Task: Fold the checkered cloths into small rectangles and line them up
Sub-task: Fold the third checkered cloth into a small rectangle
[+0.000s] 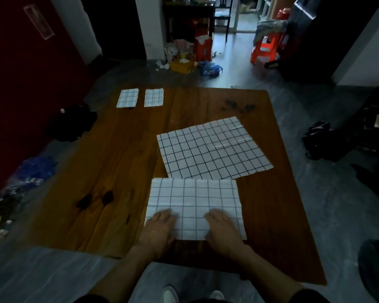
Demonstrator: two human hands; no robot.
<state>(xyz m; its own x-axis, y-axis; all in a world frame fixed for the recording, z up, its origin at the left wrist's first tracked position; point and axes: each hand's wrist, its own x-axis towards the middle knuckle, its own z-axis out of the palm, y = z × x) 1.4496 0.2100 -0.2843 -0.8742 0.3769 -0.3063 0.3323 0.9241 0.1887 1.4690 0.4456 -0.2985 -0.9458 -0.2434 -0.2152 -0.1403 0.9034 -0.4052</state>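
1. Head view, writing: no brand, label or lettering can be read anywhere; a pale rectangular panel [39,21] on the dark red wall to the far left of the brown wooden table [123,162] is too dim to tell whether it carries text.
2. Head view, the hands: the left hand [159,230] lies palm down on the near left part of the half-folded white cloth with a thin dark grid [195,202], fingers straight and close together, pressing flat; the right hand [222,231] lies the same way on the near right part, fingers flat and pinching nothing; the fingertips are blurred.
3. Head view, the task's things: the half-folded cloth sits at the near edge of the table, right of its middle; a larger, unfolded white checkered cloth with bolder black lines [212,147] lies spread just beyond it, turned a little askew, the two nearly touching; two small folded checkered rectangles, the left one [127,98] and the right one [154,97], lie side by side and apart at the table's far left corner.
4. Head view, the surface: the table's planks show dark knots near its left side and dark smudges near its far right.
5. Head view, the room: grey floor around the table; beyond its far edge, a yellow box [182,66], a blue plastic bag [210,69] and a red carton [202,48]; beyond its far right corner, a red plastic stool [265,49]; left of the table, dark clothing [72,121] and another blue bag [34,171]; right of it, black bags [319,138]; the light is dim.
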